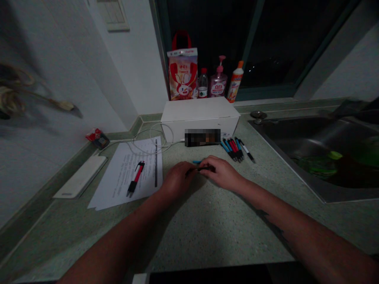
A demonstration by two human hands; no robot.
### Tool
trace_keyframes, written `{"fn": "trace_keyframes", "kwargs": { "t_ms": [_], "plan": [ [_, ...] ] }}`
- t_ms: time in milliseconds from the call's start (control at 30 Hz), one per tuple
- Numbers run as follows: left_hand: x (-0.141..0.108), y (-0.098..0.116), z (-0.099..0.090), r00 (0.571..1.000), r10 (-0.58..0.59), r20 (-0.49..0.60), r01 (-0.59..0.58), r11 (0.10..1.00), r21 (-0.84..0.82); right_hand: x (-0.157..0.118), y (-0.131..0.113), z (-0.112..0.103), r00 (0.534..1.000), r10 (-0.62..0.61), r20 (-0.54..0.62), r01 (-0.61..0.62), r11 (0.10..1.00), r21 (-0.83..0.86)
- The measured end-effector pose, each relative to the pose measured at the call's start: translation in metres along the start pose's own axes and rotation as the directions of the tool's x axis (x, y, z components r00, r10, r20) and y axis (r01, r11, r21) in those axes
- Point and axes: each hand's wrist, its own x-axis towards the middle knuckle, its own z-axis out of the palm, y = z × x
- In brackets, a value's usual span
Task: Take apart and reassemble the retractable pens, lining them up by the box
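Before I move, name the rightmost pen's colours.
White and black: the rightmost pen, best in the head view.

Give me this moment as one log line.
left hand: at dark piece; right hand: holding dark piece; blue piece: beyond hands; red pen: on papers; other pens: near box

Box (pixel 200 110) is white. Counter (pixel 207 228) beneath box is speckled green. Pens (pixel 233 148) before box show blue, red, white, black.

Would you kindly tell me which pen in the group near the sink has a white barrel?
It is the rightmost pen, closest to the sink; the other pens in that group have blue or red barrels.
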Motion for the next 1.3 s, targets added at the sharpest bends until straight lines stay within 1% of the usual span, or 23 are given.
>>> {"fn": "trace_keyframes", "kwargs": {
  "t_ms": [67, 200, 333, 433, 533, 600, 667, 800, 900, 1033, 1100, 1233, 1300],
  "plan": [
    [0.0, 0.0, 0.0, 1.0, 0.004, -0.01, -0.004, 1.0, -0.001, 0.0, 0.001, 0.002, 1.0, 0.004, -0.006, -0.004, 1.0, 0.007],
    [-0.001, 0.001, 0.001, 1.0, 0.024, -0.018, -0.024, 1.0, -0.016, -0.001, 0.002, 0.003, 0.997, 0.033, 0.067, -0.034, 0.999, 0.016],
    [0.0, 0.0, -0.001, 1.0, 0.006, -0.015, -0.006, 1.0, 0.012, -0.001, 0.003, -0.001, 0.998, -0.029, 0.052, 0.032, 0.998, -0.052],
    [0.002, -0.001, -0.006, 0.999, -0.049, -0.008, 0.05, 0.994, 0.096, -0.001, 0.004, -0.003, 0.994, -0.097, 0.043, 0.1, 0.992, -0.073],
    [0.003, -0.002, -0.013, 0.994, -0.105, 0.0, 0.103, 0.97, 0.219, -0.002, 0.004, -0.003, 0.985, -0.132, 0.113, 0.143, 0.985, -0.096],
    [0.003, -0.004, -0.018, 0.993, -0.121, 0.012, 0.112, 0.947, 0.301, -0.003, 0.003, -0.002, 0.976, -0.132, 0.175, 0.153, 0.982, -0.108],
    [0.002, -0.004, -0.024, 0.992, -0.121, 0.028, 0.102, 0.923, 0.371, -0.004, 0.002, -0.001, 0.969, -0.121, 0.213, 0.147, 0.983, -0.113],
    [0.0, 0.001, -0.034, 0.985, -0.154, 0.079, 0.102, 0.883, 0.457, -0.004, 0.001, 0.0, 0.966, -0.113, 0.23, 0.138, 0.986, -0.094],
    [0.001, 0.008, -0.037, 0.978, -0.167, 0.121, 0.092, 0.879, 0.467, -0.004, 0.0, -0.001, 0.968, -0.103, 0.23, 0.126, 0.988, -0.086],
    [0.001, 0.012, -0.037, 0.97, -0.168, 0.174, 0.059, 0.862, 0.503, -0.004, -0.001, -0.002, 0.964, -0.113, 0.241, 0.142, 0.984, -0.106],
    [0.001, 0.011, -0.036, 0.971, -0.161, 0.178, 0.053, 0.868, 0.494, -0.004, -0.002, -0.003, 0.963, -0.112, 0.243, 0.143, 0.983, -0.113],
    [0.0, 0.009, -0.033, 0.978, -0.129, 0.164, 0.051, 0.909, 0.414, -0.005, -0.006, -0.005, 0.969, -0.066, 0.238, 0.102, 0.984, -0.143],
    [0.0, 0.01, -0.033, 0.98, -0.115, 0.16, 0.04, 0.911, 0.411, -0.005, -0.008, -0.005, 0.97, -0.053, 0.236, 0.091, 0.984, -0.155]
  ]
}}
